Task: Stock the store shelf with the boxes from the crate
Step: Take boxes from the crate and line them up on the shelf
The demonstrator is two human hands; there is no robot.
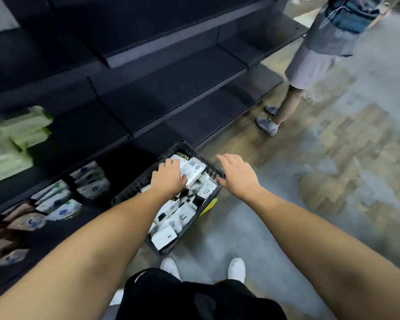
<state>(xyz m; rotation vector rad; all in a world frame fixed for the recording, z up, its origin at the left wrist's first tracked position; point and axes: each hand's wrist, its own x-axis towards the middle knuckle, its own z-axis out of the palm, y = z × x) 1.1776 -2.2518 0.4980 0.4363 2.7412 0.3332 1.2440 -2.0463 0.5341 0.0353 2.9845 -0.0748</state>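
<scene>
Left hand [169, 175]: fingers lie close together over the far left part of a white box [194, 172], thumb tucked against its near edge. The box is gripped between thumb and fingers.
Right hand [237, 174]: holds nothing, fingers loosely spread, palm down over the crate's right rim. Cannot tell whether it touches the rim.

Box location: far end of the black crate [134, 185], on top of the loose boxes [164, 236], centre of frame. The crate sits on the floor at the foot of the dark shelf [171, 93].

Box appearance: flat, rectangular, white, with small grey print and a square code mark on the upturned face. Motion blur hides the text.

Orientation: broad face up. The long axis appears to run from the thumb toward the upper right of the frame. The hand covers the left part, so its full length is not visible.

Other: the boxes in the crate are white, some with black panels, lying jumbled at mixed angles. Green packs [21, 132] are on the shelf at left. A second person [310, 65] stands at upper right.
</scene>
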